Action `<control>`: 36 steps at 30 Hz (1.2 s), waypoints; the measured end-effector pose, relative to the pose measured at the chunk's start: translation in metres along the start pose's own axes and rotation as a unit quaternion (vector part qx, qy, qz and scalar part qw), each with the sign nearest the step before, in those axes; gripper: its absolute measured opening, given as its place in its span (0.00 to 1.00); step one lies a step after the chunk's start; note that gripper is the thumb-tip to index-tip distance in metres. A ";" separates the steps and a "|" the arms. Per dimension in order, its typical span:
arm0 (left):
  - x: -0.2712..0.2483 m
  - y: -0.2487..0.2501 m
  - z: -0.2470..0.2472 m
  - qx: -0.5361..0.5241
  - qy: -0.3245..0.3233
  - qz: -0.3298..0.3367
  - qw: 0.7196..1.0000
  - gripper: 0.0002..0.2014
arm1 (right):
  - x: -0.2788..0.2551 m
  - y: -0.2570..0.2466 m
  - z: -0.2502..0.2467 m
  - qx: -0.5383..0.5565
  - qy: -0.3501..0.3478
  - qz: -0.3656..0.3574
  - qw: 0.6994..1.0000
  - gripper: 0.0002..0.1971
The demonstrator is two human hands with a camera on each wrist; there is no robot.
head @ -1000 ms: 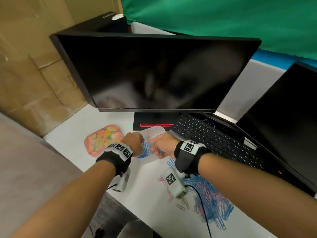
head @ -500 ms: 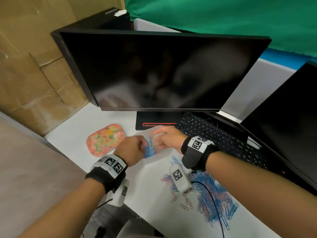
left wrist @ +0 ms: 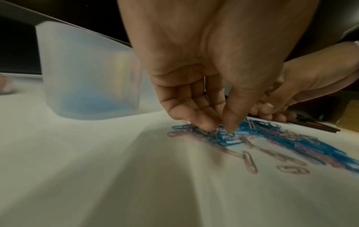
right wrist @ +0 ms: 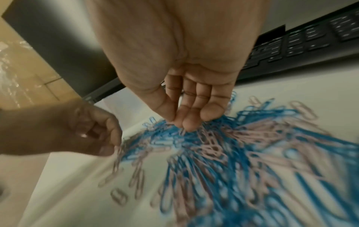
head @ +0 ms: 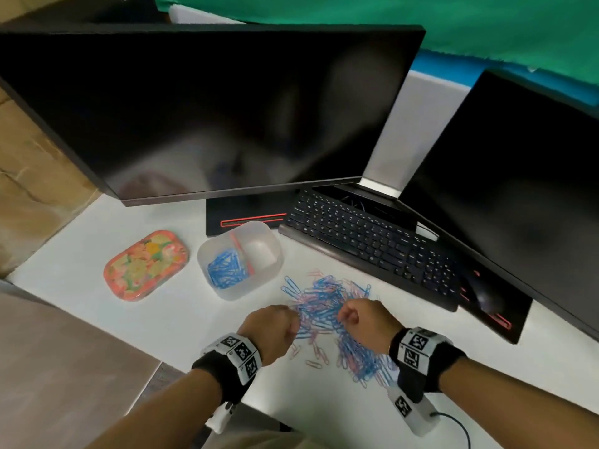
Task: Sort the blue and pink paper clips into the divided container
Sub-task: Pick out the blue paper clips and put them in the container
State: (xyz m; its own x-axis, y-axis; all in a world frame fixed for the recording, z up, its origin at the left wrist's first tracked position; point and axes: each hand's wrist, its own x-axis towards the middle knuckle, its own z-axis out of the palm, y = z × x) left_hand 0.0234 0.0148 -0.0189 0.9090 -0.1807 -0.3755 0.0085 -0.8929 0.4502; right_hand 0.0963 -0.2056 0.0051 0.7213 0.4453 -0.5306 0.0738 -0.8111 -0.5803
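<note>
While pinching at the tangled clip pile [head: 327, 306], left hand [head: 270, 328] and right hand [head: 366, 322]:
Risking pink clips [right wrist: 213, 147] snagging onto blue clips [left wrist: 227, 138], landing in the container's [head: 240, 254] wrong half at 11 o'clock.

Bare forearms; black wristbands [head: 223, 371] bearing white fiducial-marker blocks; white wrist cameras [head: 411, 413], thin cable trailing right.

An office desk: a white desktop [head: 97, 254] carries a wide black flat-screen monitor [head: 207, 108], a second dark screen [head: 518, 189] to its right, and a black computer keyboard [head: 372, 241] between them. Behind hang a green cloth backdrop [head: 421, 24] and a grey partition panel [head: 418, 124]; brown cardboard [head: 29, 176] stands on the left.
</note>
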 end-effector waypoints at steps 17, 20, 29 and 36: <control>0.007 0.003 0.019 0.065 0.006 -0.025 0.998 0.13 | -0.022 0.035 0.008 -0.041 0.030 -0.053 0.997 0.06; 0.009 0.003 0.022 0.071 0.010 -0.030 0.997 0.08 | -0.025 0.043 0.003 -0.032 0.045 -0.038 0.998 0.07; 0.013 0.004 0.021 0.069 0.025 -0.031 0.997 0.04 | -0.036 0.057 -0.008 -0.026 0.076 -0.037 0.996 0.08; 0.012 -0.001 0.024 0.064 0.032 -0.007 0.997 0.04 | -0.042 0.062 -0.004 -0.034 0.083 -0.048 0.995 0.07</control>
State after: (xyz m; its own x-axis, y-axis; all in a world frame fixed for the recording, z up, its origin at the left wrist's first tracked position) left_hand 0.0246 0.0037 -0.0436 0.9339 -0.1444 -0.3272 -0.0273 -0.9410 0.3372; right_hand 0.0732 -0.2757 -0.0059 0.8117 0.4583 -0.3621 0.1903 -0.7936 -0.5779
